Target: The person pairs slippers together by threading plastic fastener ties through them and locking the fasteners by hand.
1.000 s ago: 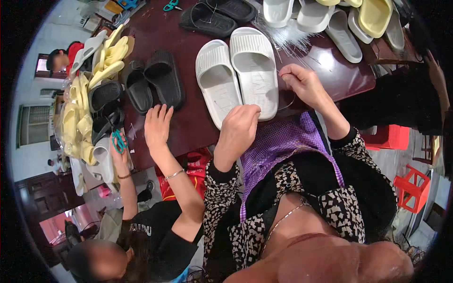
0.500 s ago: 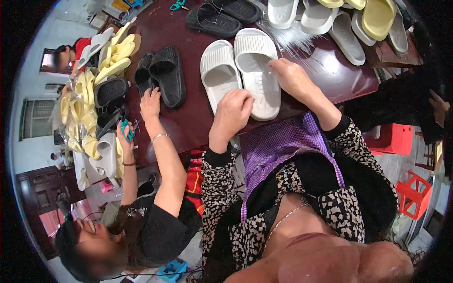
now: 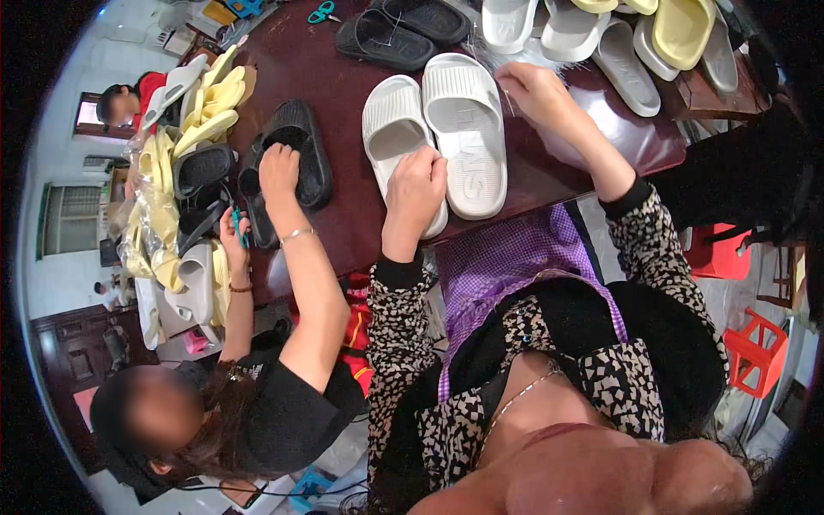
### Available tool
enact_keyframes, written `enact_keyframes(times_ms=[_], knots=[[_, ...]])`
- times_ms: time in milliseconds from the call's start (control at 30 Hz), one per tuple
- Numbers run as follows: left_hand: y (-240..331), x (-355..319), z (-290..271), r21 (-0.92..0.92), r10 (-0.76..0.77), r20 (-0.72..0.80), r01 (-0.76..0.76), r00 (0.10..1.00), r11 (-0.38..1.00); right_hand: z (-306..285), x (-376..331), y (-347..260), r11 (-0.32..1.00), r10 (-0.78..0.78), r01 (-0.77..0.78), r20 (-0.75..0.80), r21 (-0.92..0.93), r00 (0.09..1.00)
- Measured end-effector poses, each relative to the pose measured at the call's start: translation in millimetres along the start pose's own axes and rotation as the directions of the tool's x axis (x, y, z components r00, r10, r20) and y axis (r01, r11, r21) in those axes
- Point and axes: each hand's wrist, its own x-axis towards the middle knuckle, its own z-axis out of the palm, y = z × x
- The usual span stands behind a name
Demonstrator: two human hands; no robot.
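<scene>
Two white slide sandals lie side by side in front of me, soles down: the left slide (image 3: 393,120) and the right slide (image 3: 466,137). My left hand (image 3: 415,190) is closed over the footbed of the left slide, near its inner edge; whatever its fingertips hold is hidden. Just right of the right slide's strap, my right hand (image 3: 539,94) pinches a thin clear plastic strand (image 3: 508,101). Behind that hand spreads a pile of similar clear strands (image 3: 512,58), partly covered by it.
At my left, a co-worker's hand (image 3: 280,174) reaches into a black slide (image 3: 300,146); their other hand holds teal scissors (image 3: 239,230). Yellow slides (image 3: 206,129) are heaped beyond. Black slides (image 3: 386,41), grey slides (image 3: 625,69) and small scissors (image 3: 321,12) lie along the far side.
My right hand has moved away from the right slide toward the strand pile and now shows a strand. My left hand has shifted slightly left and down. The co-worker's hand has moved onto the black slide.
</scene>
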Motion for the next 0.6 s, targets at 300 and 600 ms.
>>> enact_keyframes(times_ms=[300,600], knots=[[-21,5,5,0.006,0.074,-0.017,-0.074,0.997,0.997,44,53,37,0.977,0.042,-0.010,0.150,-0.213,0.988],[-45,8,-6,0.068,0.157,0.042,-0.159,0.987,0.985,61,69,41,0.972,0.087,-0.036,0.213,-0.231,0.973]])
